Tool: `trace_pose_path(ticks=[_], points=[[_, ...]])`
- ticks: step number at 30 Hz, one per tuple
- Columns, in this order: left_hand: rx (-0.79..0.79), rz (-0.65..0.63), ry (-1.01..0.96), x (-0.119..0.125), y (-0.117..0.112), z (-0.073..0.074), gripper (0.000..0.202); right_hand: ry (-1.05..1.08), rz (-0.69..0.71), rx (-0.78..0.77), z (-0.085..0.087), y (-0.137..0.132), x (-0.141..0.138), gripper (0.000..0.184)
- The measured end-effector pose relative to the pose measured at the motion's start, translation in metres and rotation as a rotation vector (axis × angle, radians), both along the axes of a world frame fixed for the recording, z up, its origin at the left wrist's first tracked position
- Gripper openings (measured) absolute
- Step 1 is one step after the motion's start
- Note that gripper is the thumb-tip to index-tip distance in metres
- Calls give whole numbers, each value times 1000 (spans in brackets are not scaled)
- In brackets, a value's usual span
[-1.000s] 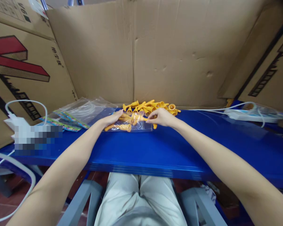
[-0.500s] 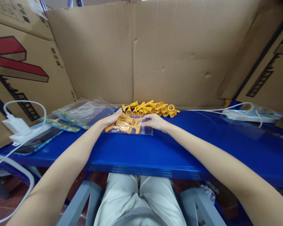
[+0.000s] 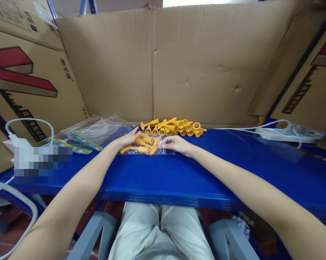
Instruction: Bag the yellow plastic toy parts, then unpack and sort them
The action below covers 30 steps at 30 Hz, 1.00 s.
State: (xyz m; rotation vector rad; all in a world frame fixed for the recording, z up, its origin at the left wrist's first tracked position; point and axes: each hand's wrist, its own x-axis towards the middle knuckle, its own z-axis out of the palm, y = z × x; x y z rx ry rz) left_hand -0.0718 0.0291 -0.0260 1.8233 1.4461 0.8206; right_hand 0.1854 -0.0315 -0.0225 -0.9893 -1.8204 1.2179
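Note:
A clear plastic bag (image 3: 165,151) with several orange plastic pieces (image 3: 141,143) inside lies flat on the blue table (image 3: 195,173). My left hand (image 3: 127,139) rests on the bag's left end, fingers stretched out over it. At the bag's right side, my right hand (image 3: 176,143) has its fingers pressed down flat on the bag. Just behind both hands lies a loose heap of the same orange pieces (image 3: 176,127), by the cardboard wall.
A stack of empty clear bags with coloured headers (image 3: 89,133) lies at the left. Further left are a white charger and cable (image 3: 16,139). A white power strip with cable (image 3: 284,134) sits at the right. Cardboard walls (image 3: 206,65) close off the back and sides.
My right hand has moved left from the loose heap onto the bag and now presses it flat. My left hand stays on the bag's left end.

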Motion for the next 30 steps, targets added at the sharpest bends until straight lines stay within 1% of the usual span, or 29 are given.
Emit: trace_pose_path(ticks=[2, 4, 6, 8, 12, 15, 18, 19, 21, 23, 26, 28, 30], points=[[12, 25, 21, -3, 4, -2, 66, -28, 28, 0, 2, 0, 1, 8], [18, 45, 38, -4, 7, -3, 65, -75, 37, 21, 7, 3, 3, 11], [12, 49, 45, -4, 8, -3, 65, -118, -2, 87, 16, 9, 8, 11], [0, 49, 47, -4, 7, -2, 65, -142, -107, 181, 29, 20, 16, 10], [-5, 73, 60, -5, 8, -1, 63, -192, -380, 321, 57, 45, 39, 12], [4, 89, 62, -7, 10, -2, 61, -263, -509, 372, 73, 64, 58, 15], [16, 90, 57, -9, 12, -4, 62, -346, -607, 391, 81, 81, 75, 17], [19, 86, 54, -9, 13, -5, 62, -375, -612, 389, 82, 85, 79, 17], [26, 77, 49, -11, 13, -6, 62, -446, -562, 383, 84, 90, 84, 16], [27, 70, 49, -11, 14, -7, 61, -553, -441, 382, 85, 93, 84, 16], [11, 76, 47, -9, 12, -6, 61, -754, -263, 408, 86, 94, 77, 19], [3, 89, 41, -7, 10, -4, 61, -890, -221, 419, 86, 95, 68, 23], [-3, 100, 38, -5, 8, -1, 61, -1013, -231, 431, 84, 93, 57, 28]])
